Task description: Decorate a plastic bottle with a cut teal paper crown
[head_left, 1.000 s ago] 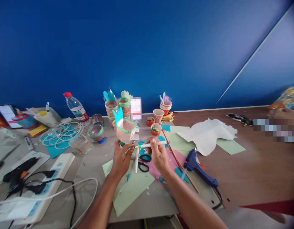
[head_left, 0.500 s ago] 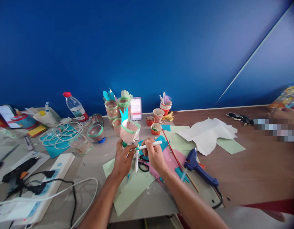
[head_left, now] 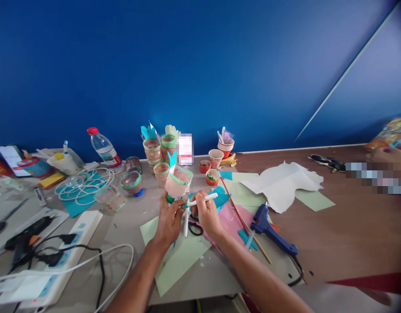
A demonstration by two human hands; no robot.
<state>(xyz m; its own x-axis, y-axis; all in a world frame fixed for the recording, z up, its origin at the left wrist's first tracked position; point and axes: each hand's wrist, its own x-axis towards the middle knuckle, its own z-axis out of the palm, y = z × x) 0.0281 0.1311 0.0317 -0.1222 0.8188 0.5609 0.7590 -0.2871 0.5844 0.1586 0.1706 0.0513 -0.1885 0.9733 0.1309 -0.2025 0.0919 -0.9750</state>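
My left hand (head_left: 169,219) is closed around the lower end of a pale cut-off bottle top (head_left: 178,183). That piece has a green-edged rim and a green cap at its base, and it tilts to the right. A blue paper cutout (head_left: 172,159) rises behind its rim. In my right hand (head_left: 207,214) I grip a white marker (head_left: 207,198), its green end pointing left and meeting my left fingers; its tip is hard to make out. Below my hands lie another white pen (head_left: 186,226) and black-handled scissors (head_left: 196,228), partly hidden, over a light green sheet (head_left: 179,265).
A blue glue gun (head_left: 275,232) and thin sticks (head_left: 234,202) lie at right, with white paper (head_left: 281,184) beyond. Similar cups (head_left: 152,150) stand behind. A power strip (head_left: 71,261) with cables and a bottle (head_left: 104,148) are at left. Another person's hand (head_left: 384,155) shows far right.
The cut-off bottle top has tilted further right, with its blue paper leaning along. The marker and my right hand have shifted slightly left.
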